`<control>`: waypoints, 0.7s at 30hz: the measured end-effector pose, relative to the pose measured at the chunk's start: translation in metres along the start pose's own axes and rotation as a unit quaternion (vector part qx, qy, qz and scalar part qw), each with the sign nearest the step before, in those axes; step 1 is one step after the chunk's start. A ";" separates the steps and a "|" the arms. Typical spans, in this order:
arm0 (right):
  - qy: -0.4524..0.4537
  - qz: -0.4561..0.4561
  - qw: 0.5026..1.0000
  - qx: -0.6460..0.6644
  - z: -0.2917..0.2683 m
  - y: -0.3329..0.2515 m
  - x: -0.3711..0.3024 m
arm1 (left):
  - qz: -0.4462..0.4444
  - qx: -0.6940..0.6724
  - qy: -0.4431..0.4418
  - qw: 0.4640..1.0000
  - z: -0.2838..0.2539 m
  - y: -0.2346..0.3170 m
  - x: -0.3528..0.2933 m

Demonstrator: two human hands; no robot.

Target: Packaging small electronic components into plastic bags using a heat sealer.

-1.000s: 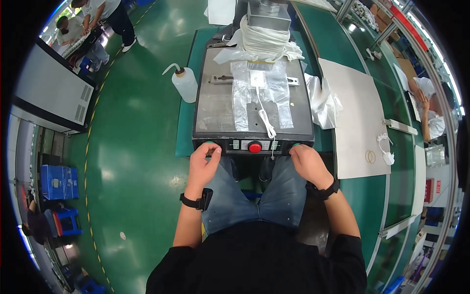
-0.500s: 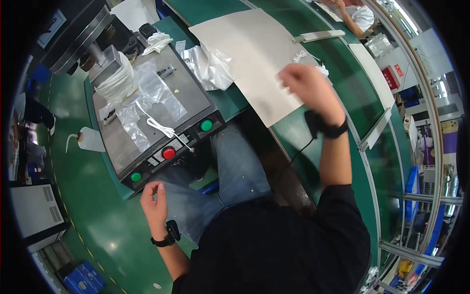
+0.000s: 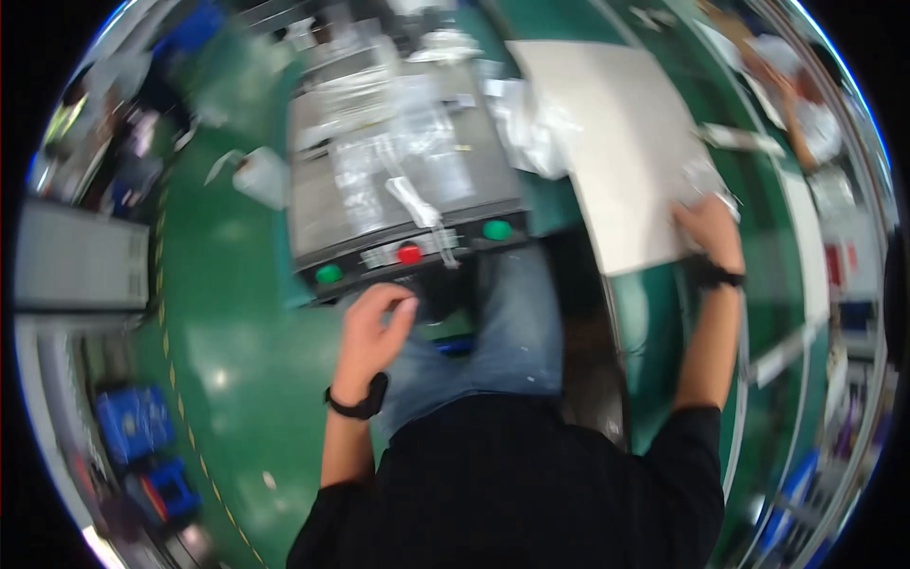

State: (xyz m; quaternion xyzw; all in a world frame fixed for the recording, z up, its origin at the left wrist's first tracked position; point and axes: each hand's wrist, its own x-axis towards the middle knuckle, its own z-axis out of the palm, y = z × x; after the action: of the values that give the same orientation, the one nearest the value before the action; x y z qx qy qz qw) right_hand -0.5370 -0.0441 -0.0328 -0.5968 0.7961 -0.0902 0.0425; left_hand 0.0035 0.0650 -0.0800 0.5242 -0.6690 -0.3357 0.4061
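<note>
The left hand (image 3: 373, 332) hangs over the person's lap, just in front of the near edge of a dark machine (image 3: 318, 204), its fingers loosely bent with a narrow gap between thumb and index finger; nothing shows in it. The right hand (image 3: 709, 230) is out to the right, at the right edge of a beige sheet (image 3: 621, 142) lying on a green surface (image 3: 654, 332). A pale bundle (image 3: 704, 177) sits at that edge too, right by the fingers of the right hand; it is too blurred to make out, and I cannot tell whether the hand grips it or only meets it. The machine's front carries 3 buttons: a red button (image 3: 409, 253) between 2 green buttons (image 3: 329, 274). The left hand is off all 3, nearest the left green one. On the machine's flat top lie a clear plastic bag (image 3: 355, 180) and a bundled white cable (image 3: 412, 202), with a white cloth (image 3: 349, 100) farther back. A crumpled white bag (image 3: 531, 131) rests between the machine and the beige sheet. A squeeze bottle (image 3: 261, 178) stands beside the machine on its left. Each wrist wears a black wristband (image 3: 358, 406).
</note>
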 end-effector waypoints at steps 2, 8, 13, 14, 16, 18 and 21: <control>-0.001 -0.064 0.998 -0.011 -0.013 -0.017 -0.013 | 0.007 -0.006 0.003 1.000 -0.007 0.002 0.007; -0.179 -0.314 0.900 0.244 -0.036 -0.227 -0.049 | 0.065 0.106 0.062 0.990 -0.050 -0.005 0.081; -0.083 -0.407 0.908 0.058 0.051 -0.372 -0.048 | 0.189 0.237 0.111 0.946 -0.072 -0.044 0.164; -0.083 -0.402 0.912 0.025 0.065 -0.384 -0.047 | 0.209 0.260 0.114 0.936 -0.076 -0.047 0.173; -0.084 -0.400 0.911 0.048 0.089 -0.385 -0.037 | 0.212 0.232 0.114 0.942 -0.076 -0.040 0.168; -0.105 -0.414 0.898 0.103 0.101 -0.385 -0.030 | 0.193 0.187 0.117 0.956 -0.075 -0.033 0.147; -0.192 -0.361 0.873 0.267 0.088 -0.387 -0.026 | 0.182 0.171 0.129 0.960 -0.084 -0.035 0.122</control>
State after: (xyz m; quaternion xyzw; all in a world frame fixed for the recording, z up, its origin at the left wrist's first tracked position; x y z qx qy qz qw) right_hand -0.1495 -0.1325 -0.0452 -0.8141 0.4474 -0.1920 0.3165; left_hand 0.0785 -0.0639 -0.0497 0.4938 -0.7425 -0.0661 0.4477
